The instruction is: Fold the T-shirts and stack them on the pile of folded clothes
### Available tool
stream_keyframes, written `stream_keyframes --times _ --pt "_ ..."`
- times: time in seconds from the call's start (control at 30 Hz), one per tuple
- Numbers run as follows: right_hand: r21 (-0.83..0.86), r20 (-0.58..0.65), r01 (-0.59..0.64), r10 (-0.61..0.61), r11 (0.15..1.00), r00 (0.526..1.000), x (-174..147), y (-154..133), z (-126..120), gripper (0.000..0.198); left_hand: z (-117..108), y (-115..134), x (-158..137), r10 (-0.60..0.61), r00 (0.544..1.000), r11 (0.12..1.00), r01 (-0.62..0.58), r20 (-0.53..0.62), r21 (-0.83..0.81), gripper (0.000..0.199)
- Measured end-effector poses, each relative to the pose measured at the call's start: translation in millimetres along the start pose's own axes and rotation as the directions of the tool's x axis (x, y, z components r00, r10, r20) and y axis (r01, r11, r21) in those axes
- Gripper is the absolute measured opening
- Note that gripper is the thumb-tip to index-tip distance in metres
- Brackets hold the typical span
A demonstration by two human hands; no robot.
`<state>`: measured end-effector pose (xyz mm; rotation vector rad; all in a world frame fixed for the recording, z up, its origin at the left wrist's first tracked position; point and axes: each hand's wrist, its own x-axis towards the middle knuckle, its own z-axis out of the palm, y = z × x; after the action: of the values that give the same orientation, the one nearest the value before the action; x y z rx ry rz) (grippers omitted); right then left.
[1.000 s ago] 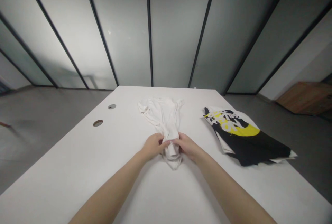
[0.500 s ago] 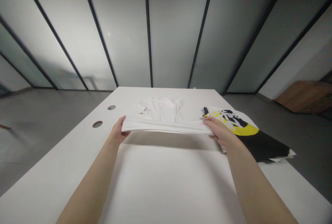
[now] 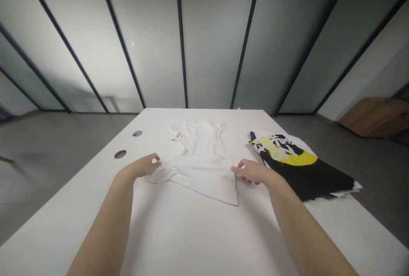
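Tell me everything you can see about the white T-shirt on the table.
The white T-shirt looks thin, soft and plain. It lies on the white table, its far end narrower and creased, its near end spread wider, the slanting hem coming nearest at its right corner. The left hand and right hand seem to touch its side edges; whether either grips is unclear.

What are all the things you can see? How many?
Shirt: 1, white, wrinkled, middle of table
Printed cloth: count unclear, black, yellow, white, table's right
Table: 1, white, centre
Holes: 2, grey-brown, table's left
Frosted panels: several, pale grey, behind table
Bars: several, dark, between panels
Floor: 1, grey, below
Wall: 1 stretch, pale, far right
Wooden piece: 1, brown, floor at far right
Unclear object: 1, reddish-brown, left edge
Left hand: 1, bare, shirt's left edge
Right hand: 1, bare, shirt's right edge
Forearms: 2, bare, bottom
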<state>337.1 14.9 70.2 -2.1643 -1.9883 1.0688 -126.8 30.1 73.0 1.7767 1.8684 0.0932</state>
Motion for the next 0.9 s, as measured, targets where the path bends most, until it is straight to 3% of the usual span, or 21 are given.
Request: stream_keyframes --times 0.1,0.2,0.3,0.4,0.5,0.67,0.77,0.83,0.9 --pt "-0.143 -0.061 0.099 -0.109 0.985 0.992 8 -9 26 0.062 15 18 5 -0.011 1.0 0.986 0.008 0.02 0.166 0.054" --pt "-0.07 -0.044 0.28 -0.283 0.957 0.958 13 -13 37 0.073 25 31 2 0.056 0.994 0.986 -0.07 0.09 0.154 0.061" --pt "0.057 -0.06 0.4 -0.396 0.915 0.916 16 -8 28 0.065 25 37 -2 0.165 0.981 0.982 -0.173 0.103 0.074 0.065" --pt "0.144 -0.063 0.306 -0.3 0.941 0.952 13 3 6 0.048 17 38 -5 0.176 0.974 0.982 -0.183 0.143 0.042 0.058" --pt "0.16 0.026 0.142 -0.148 0.977 0.989 0 16 -17 0.043 9 37 -11 0.068 0.975 0.995 -0.083 0.211 0.063 0.052" --pt "0.117 0.226 -0.01 -0.016 0.993 0.974 -23 31 -37 0.043 -4 47 -32 -0.056 0.943 0.985 -0.002 0.327 0.174 0.04" --pt "0.034 0.145 -0.015 0.01 0.999 0.989 -22 31 -38 0.038 -11 56 -45 -0.052 0.969 0.977 -0.001 0.243 0.211 0.052" --pt "-0.014 -0.039 0.061 -0.062 0.998 0.997 -16 26 -34 0.032 -13 62 -48 -0.023 0.997 0.971 0.004 0.078 0.239 0.065" --pt "-0.048 -0.214 0.168 -0.175 0.985 0.961 -8 15 -23 0.031 -10 67 -46 0.049 0.996 0.968 -0.03 -0.071 0.249 0.066"
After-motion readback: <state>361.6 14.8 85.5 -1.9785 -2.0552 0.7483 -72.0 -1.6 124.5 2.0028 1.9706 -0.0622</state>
